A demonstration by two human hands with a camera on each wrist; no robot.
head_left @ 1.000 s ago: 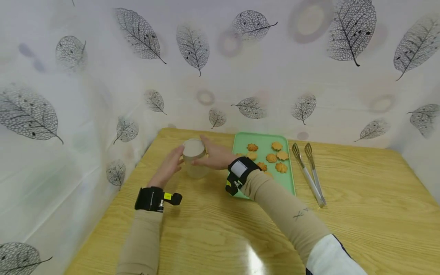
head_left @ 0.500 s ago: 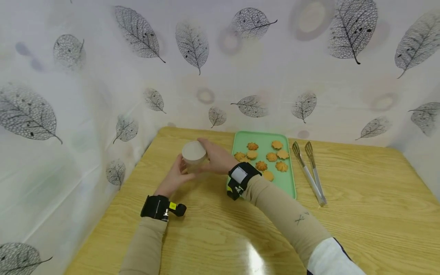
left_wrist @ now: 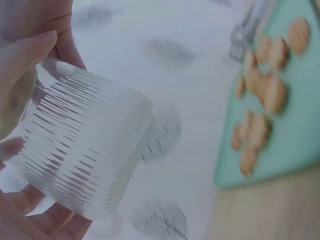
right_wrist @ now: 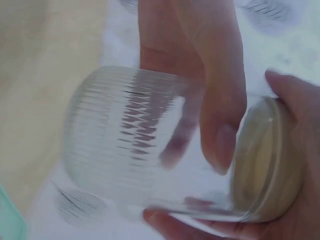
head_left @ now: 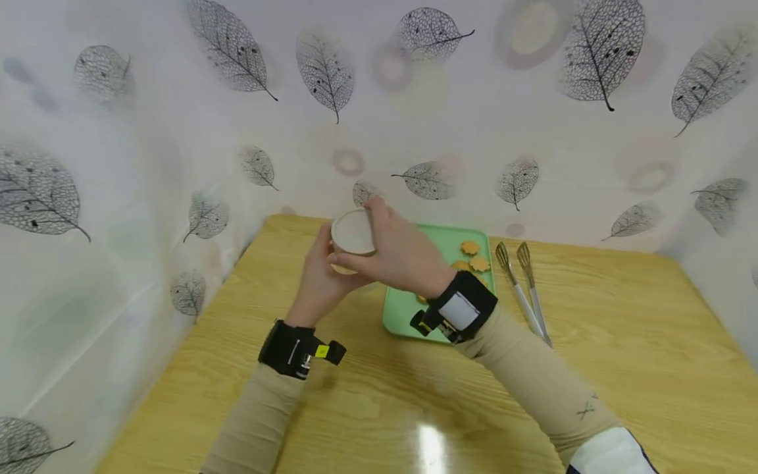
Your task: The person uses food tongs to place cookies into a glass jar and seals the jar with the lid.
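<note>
Rising off the desk [head_left: 604,322] within the last second, the glass jar [left_wrist: 95,140] hung at ten o'clock from the green tray [head_left: 403,322], left hand's [head_left: 324,283] grip curled round its body, right hand's [head_left: 405,257] pinching its lid [head_left: 351,232], hands apparently bearing all its weight.

A white glare patch [head_left: 431,447] marks the softly lit table [head_left: 367,408], while cookies [left_wrist: 275,95] blur in the hazy left wrist view.

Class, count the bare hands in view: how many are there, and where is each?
2. The left hand grips the body of the clear, ribbed, cylindrical jar; the right hand grips its pale round lid. The head view hides some fingers, but neither hand.
</note>
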